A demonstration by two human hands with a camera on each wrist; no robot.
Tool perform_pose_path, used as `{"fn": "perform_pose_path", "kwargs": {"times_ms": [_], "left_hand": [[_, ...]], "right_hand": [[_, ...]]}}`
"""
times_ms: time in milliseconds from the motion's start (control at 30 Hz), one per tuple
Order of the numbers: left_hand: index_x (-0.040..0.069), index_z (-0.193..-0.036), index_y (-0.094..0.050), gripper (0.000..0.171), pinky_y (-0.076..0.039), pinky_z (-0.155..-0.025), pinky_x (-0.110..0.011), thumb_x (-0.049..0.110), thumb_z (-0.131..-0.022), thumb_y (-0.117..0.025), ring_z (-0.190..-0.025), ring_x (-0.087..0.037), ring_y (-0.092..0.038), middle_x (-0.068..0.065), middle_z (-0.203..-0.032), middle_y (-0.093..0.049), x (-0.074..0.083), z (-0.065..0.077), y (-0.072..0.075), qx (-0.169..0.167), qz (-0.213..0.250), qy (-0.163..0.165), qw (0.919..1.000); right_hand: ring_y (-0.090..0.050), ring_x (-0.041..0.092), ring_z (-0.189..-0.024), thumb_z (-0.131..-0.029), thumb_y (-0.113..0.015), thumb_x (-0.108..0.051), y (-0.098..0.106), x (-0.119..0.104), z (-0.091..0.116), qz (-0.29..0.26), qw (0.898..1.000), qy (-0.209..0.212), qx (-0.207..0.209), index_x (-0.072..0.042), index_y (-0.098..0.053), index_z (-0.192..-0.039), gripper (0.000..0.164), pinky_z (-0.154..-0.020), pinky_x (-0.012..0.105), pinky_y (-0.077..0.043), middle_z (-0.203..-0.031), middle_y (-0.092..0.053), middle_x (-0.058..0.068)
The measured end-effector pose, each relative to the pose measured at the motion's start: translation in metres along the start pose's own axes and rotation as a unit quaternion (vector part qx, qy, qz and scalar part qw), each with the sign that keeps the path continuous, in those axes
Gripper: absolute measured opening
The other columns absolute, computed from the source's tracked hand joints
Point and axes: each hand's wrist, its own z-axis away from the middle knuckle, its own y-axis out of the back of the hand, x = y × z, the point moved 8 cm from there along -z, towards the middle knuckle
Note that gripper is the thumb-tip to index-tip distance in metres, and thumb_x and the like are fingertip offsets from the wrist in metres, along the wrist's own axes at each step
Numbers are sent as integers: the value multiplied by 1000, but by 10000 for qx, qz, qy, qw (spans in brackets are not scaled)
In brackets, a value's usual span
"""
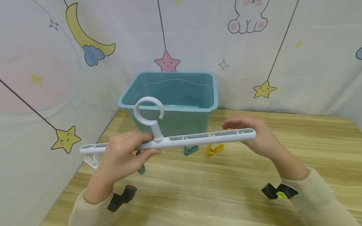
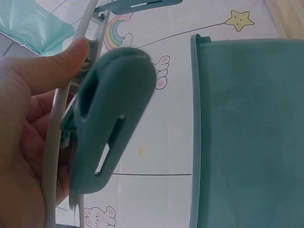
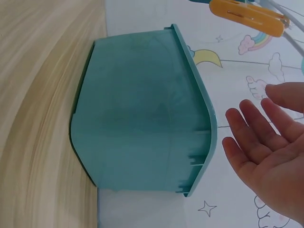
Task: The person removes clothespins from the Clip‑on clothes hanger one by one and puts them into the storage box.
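Observation:
A white clip hanger [image 1: 195, 140] with an open round hook is held up over the table. My left hand [image 1: 120, 158] grips its bar just left of the hook, thumb below and fingers above. Beneath the bar show a white clip [image 1: 91, 162], a teal clip [image 1: 190, 150] and a yellow clip [image 1: 215, 150]. A dark teal clip [image 2: 128, 76] hangs close to the left hand in the left wrist view. By the bar's right end is my right hand [image 1: 258, 138]; the right wrist view shows its fingers relaxed and slightly bent, with nothing in them.
A teal plastic bin [image 1: 175, 122] stands behind the hanger, against the cartoon-printed backdrop [image 1: 195, 40]. Under everything lies a wood-grain tabletop [image 1: 198, 191]. Backdrop fabric also rises along the left side.

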Motion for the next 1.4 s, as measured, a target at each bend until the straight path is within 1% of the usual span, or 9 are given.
{"fn": "perform_pose_path", "kwargs": {"times_ms": [67,167,300,433,533,667,833,1000,1400], "left_hand": [[2,-86,-68,40,-45,-51,-21,41,-93,-61,-58,-9,-56,-3,-72,-67,0,0,0,32,28,-7,10000],[2,-86,-67,39,-45,-51,-22,40,-93,-62,-57,-10,-56,-3,-71,-67,0,0,0,72,75,-12,9999],[2,-86,-67,38,-44,-50,-22,39,-93,-62,-57,-10,-55,-4,-71,-67,-1,0,1,122,112,-11,9999],[2,-85,-67,38,-44,-50,-22,39,-93,-62,-57,-10,-55,-4,-71,-67,-2,0,1,142,125,-3,9998],[2,-86,-67,38,-45,-50,-22,39,-93,-62,-57,-11,-56,-5,-72,-68,-2,0,0,136,122,8,9998],[1,-86,-67,39,-46,-51,-22,39,-93,-61,-58,-11,-57,-5,-73,-68,-1,0,0,89,78,27,9999],[1,-86,-68,42,-47,-53,-21,42,-94,-60,-60,-9,-59,-4,-75,-69,-1,0,-1,-24,-54,30,10000],[1,-86,-68,39,-47,-52,-22,39,-93,-62,-58,-11,-58,-4,-73,-68,-1,0,-1,70,85,33,9999],[2,-86,-68,38,-46,-51,-22,39,-93,-62,-58,-11,-57,-5,-72,-68,-1,1,-3,119,171,38,9998]], "right_hand": [[-63,2,-100,-88,-65,3,-3,-1,3,30,9999,44,-107,-2,-65,-117,29,-82,21,-52,-111,-69,11],[-62,3,-93,-89,-66,-2,-7,-2,7,93,9998,109,-164,-4,-66,-117,28,-78,23,-52,-109,-70,-2],[-60,7,-89,-89,-63,3,-11,-6,12,-452,9978,394,-289,-8,-66,-117,31,-77,22,-50,-107,-67,-12],[-61,8,-102,-88,-58,12,-16,-10,16,-1393,9871,596,-523,-19,-64,-120,45,-91,19,-47,-113,-66,-8],[-61,9,-107,-87,-56,16,-19,-12,17,-1722,9808,675,-614,-17,-63,-121,48,-96,20,-45,-116,-66,-6],[-61,12,-108,-86,-53,18,-22,-15,18,-1820,9775,811,-697,-7,-61,-122,45,-97,22,-45,-118,-65,-4],[-61,12,-110,-85,-52,20,-24,-18,18,-2036,9712,1030,-683,-5,-61,-122,46,-98,23,-45,-119,-65,-2],[-61,14,-111,-85,-52,22,-26,-21,18,-2319,9612,1315,-711,-3,-62,-123,47,-98,25,-45,-119,-66,2],[-60,15,-111,-86,-56,17,-33,-21,20,-2187,9653,1224,-739,-4,-59,-125,45,-98,26,-46,-121,-64,1]]}}
